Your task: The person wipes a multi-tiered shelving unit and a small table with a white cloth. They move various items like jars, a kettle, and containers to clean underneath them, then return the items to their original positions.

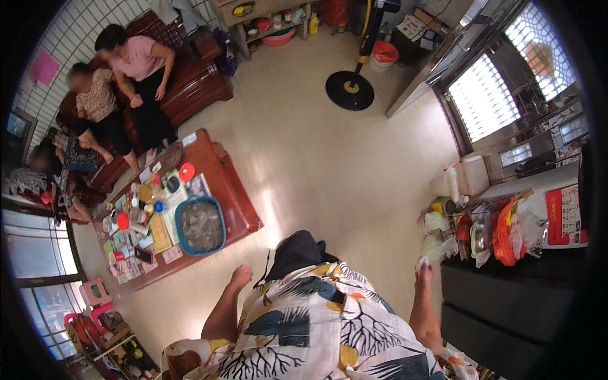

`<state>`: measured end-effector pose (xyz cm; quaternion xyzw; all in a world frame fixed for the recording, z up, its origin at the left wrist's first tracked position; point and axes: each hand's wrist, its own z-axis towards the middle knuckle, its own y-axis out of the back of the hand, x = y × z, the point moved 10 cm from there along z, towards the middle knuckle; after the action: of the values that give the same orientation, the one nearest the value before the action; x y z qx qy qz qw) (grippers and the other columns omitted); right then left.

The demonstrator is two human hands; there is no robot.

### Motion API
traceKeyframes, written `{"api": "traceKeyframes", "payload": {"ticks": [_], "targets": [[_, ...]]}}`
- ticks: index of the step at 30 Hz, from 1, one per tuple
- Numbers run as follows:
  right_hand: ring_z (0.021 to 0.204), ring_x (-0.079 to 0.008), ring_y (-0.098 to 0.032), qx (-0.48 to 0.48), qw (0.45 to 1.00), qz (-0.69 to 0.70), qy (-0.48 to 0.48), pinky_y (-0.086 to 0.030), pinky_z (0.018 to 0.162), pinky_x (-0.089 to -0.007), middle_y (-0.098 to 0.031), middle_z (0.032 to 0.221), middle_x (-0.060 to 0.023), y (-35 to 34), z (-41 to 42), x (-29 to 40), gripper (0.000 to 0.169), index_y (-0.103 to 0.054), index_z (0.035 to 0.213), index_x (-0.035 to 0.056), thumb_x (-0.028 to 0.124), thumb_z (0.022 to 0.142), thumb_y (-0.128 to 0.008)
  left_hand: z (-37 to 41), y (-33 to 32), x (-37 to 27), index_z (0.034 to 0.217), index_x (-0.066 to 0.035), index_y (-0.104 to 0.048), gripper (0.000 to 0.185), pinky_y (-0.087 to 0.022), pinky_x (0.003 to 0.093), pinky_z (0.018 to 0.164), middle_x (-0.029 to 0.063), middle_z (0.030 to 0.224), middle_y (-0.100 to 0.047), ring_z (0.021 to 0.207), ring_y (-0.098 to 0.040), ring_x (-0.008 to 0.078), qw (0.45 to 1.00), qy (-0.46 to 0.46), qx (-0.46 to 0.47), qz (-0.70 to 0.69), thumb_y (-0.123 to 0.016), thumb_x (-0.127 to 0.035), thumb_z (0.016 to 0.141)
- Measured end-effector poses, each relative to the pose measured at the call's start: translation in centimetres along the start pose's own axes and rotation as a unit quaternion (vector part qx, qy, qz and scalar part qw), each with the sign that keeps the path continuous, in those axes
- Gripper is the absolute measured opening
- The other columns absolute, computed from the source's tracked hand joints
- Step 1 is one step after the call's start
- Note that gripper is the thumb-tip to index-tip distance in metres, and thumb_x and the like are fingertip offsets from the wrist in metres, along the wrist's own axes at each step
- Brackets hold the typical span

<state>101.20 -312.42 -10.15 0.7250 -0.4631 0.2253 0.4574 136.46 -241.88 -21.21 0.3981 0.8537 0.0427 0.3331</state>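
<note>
My left hand (243,275) hangs beside my body over the floor. Its fingers look curled, and nothing shows in them. To its upper left, the low red-brown wooden table (237,209) carries a blue plastic basin (179,237) full of a greyish mass that I cannot make out. My right hand (424,271) is closed around a crumpled white piece (422,261), thin plastic or tissue. Just beyond it, translucent plastic bags (439,247) lie on the edge of a dark cabinet (494,289), next to an orange plastic bag (506,232).
Jars, papers and a phone (143,255) crowd the table. Several people sit on and near a wooden bench (202,92). A standing fan's round base (350,90) rests on the floor ahead, near a red-and-white bucket (384,54) and an open door (418,78). Someone is behind the window lattice (517,35).
</note>
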Motion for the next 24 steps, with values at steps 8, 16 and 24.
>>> {"api": "traceKeyframes", "payload": {"ticks": [8,16,24], "targets": [[0.07,-0.0127,-0.055,0.147,0.983,0.096,0.047,-0.045,0.052,-0.0263,-0.057,0.085,0.0,-20.6,6.4,15.7,0.018,-0.053,0.104,0.0136,0.018,0.087,-0.058,3.3,-0.9,-9.1,0.102,-0.004,-0.059,0.031,-0.048,0.031,0.049,0.0072,0.081,-0.06,0.06,-0.06,0.0204,0.977,0.071,-0.019,-0.202,-0.065,-0.004,0.072],[0.063,-0.0169,-0.057,0.075,0.993,0.05,-0.071,-0.044,0.042,-0.0269,-0.058,0.084,-0.0036,-20.2,13.0,11.6,0.022,-0.052,0.105,0.0113,0.018,0.084,-0.056,21.7,1.6,-35.4,0.108,-0.005,-0.059,0.03,-0.05,0.0305,0.067,0.0098,0.088,-0.065,0.071,-0.062,0.0172,0.99,-0.082,-0.039,-0.11,-0.056,-0.013,0.079],[0.071,-0.0223,-0.061,0.021,0.994,0.074,-0.082,-0.054,0.058,-0.0351,-0.06,0.088,-0.011,-21.3,21.5,15.8,0.021,-0.051,0.1,0.0026,0.005,0.081,-0.058,25.0,3.6,-60.5,0.111,-0.005,-0.056,0.031,-0.05,0.03,0.071,0.0081,0.087,-0.064,0.074,-0.062,0.0161,0.984,-0.155,-0.083,-0.042,-0.054,-0.014,0.082]]}}
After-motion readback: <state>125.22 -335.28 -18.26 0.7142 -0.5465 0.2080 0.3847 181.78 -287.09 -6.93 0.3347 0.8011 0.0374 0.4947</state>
